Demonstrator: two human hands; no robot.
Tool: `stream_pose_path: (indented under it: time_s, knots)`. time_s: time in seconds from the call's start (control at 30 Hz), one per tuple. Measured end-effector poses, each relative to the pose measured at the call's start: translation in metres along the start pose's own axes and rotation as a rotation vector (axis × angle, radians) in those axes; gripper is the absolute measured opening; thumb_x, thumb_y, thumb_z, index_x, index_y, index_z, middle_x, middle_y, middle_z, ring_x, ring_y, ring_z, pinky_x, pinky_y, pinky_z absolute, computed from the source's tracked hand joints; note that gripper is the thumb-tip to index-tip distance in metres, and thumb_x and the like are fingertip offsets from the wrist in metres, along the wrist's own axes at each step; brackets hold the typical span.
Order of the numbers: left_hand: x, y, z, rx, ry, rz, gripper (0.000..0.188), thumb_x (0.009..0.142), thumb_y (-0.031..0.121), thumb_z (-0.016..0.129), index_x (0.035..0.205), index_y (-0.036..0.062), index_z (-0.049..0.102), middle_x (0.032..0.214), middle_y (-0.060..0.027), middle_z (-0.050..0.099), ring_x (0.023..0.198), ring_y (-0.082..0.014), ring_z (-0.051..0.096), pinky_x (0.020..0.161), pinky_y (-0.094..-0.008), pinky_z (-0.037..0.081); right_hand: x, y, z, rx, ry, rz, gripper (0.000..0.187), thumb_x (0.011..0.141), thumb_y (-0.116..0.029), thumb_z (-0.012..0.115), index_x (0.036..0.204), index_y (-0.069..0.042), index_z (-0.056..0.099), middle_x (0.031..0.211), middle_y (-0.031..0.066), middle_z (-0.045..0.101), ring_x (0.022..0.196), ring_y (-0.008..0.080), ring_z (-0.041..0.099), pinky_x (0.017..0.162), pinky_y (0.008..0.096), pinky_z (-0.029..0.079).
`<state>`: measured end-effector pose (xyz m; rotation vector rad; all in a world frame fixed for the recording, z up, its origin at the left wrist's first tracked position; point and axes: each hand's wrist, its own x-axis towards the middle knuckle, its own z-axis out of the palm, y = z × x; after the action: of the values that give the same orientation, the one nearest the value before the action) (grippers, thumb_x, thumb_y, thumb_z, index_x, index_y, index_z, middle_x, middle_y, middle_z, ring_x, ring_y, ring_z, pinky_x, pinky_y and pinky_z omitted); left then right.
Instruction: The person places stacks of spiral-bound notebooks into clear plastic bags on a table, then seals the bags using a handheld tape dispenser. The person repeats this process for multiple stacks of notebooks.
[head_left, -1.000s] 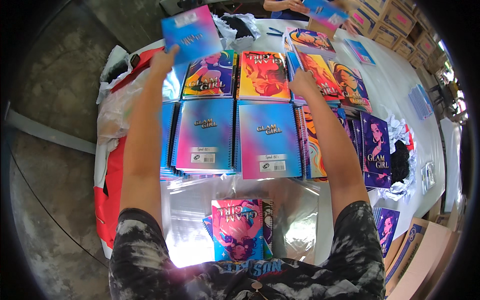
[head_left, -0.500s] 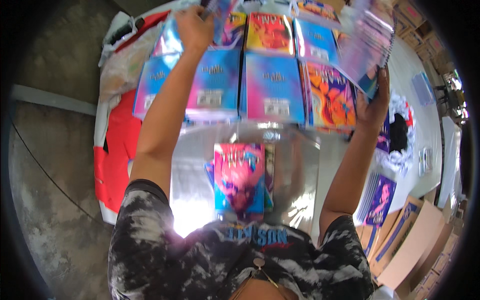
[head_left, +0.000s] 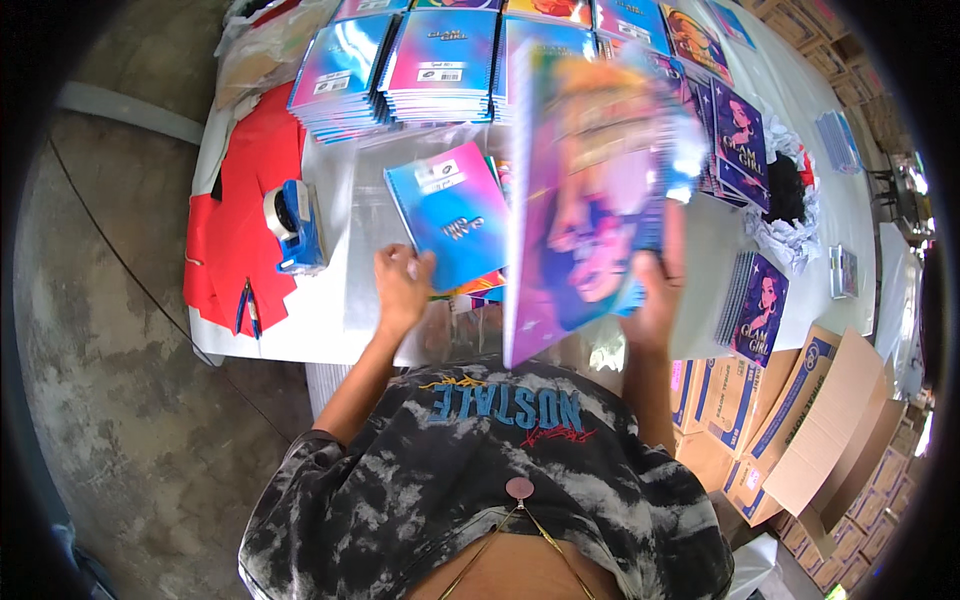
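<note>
My left hand (head_left: 402, 288) is at the near left corner of a blue and pink spiral notebook (head_left: 450, 212), its fingers closed at the edge. That notebook lies tilted over a small pile of other notebooks, of which only coloured edges show. My right hand (head_left: 655, 285) grips a spiral notebook (head_left: 590, 220) with a purple illustrated cover by its right side. It is held up in front of me, blurred by motion, and hides part of the table and the stacks behind it.
Stacks of spiral notebooks (head_left: 437, 60) line the far side of the table. At left lie red sheets (head_left: 245, 215), a blue tape dispenser (head_left: 298, 225) and pens (head_left: 247, 308). Purple notebooks (head_left: 762, 305) sit at the right edge, above open cardboard boxes (head_left: 740, 400). Crumpled plastic (head_left: 780, 240) is nearby.
Both hands have come back from the far stacks toward me, each bringing a notebook. The left one's notebook is now over the middle pile; the right one's is in front of me.
</note>
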<state>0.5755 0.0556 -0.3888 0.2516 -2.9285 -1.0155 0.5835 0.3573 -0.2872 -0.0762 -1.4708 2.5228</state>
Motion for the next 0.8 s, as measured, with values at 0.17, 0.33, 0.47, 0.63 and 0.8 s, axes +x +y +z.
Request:
stream_pose_path:
  time_s: [0.17,0.33,0.47,0.63,0.8]
  knots:
    - [0.031,0.079,-0.114,-0.718,0.231,0.016,0.017,0.093,0.019,0.05,0.093,0.0023,0.054,0.084,0.0003,0.052,0.079,-0.0068,0.044,0.071,-0.0227,0.037,-0.014,0.114,-0.04,-0.828,-0.07,0.234,0.053,0.075,-0.014,0.069,0.123,0.001,0.051,0.119,0.0203,0.054,0.104,0.0205,0.055,0.087,0.0314,0.043]
    - [0.029,0.098,-0.132,-1.143,0.161,0.272,0.023,0.093,0.013,0.047,0.112,0.0005,0.05,0.105,-0.0071,0.058,0.092,-0.0129,0.057,0.082,-0.0276,0.046,-0.014,0.117,-0.031,-0.954,0.001,0.217,0.037,0.08,-0.013,0.066,0.114,0.0,0.059,0.106,0.0112,0.061,0.093,0.0118,0.054,0.082,0.0261,0.042]
    - [0.027,0.062,-0.05,-0.902,-0.086,0.058,0.01,0.087,0.015,0.058,0.089,0.0058,0.055,0.07,0.001,0.055,0.058,-0.0059,0.049,0.053,-0.0227,0.041,0.014,0.094,-0.03,-0.866,0.071,0.112,0.027,0.086,-0.008,0.057,0.112,-0.001,0.061,0.102,0.0084,0.062,0.087,0.0108,0.053,0.079,0.0252,0.043]
    - [0.017,0.002,0.023,-0.67,-0.381,-0.369,0.031,0.084,0.023,0.061,0.089,-0.0072,0.055,0.066,-0.0099,0.058,0.05,-0.0124,0.056,0.04,-0.0246,0.045,0.035,-0.001,0.019,-0.754,0.18,-0.444,0.043,0.089,-0.003,0.051,0.131,-0.002,0.042,0.11,0.0091,0.06,0.095,0.0115,0.055,0.084,0.0255,0.043]
    - [0.028,0.006,0.02,-0.492,-0.452,-0.295,0.038,0.085,0.031,0.059,0.09,-0.0065,0.055,0.065,-0.0118,0.059,0.051,-0.0182,0.058,0.042,-0.0306,0.046,0.037,-0.025,0.052,-0.282,0.076,-0.475,0.046,0.087,-0.002,0.053,0.13,0.003,0.039,0.112,0.0083,0.058,0.098,0.0118,0.053,0.087,0.0258,0.04]
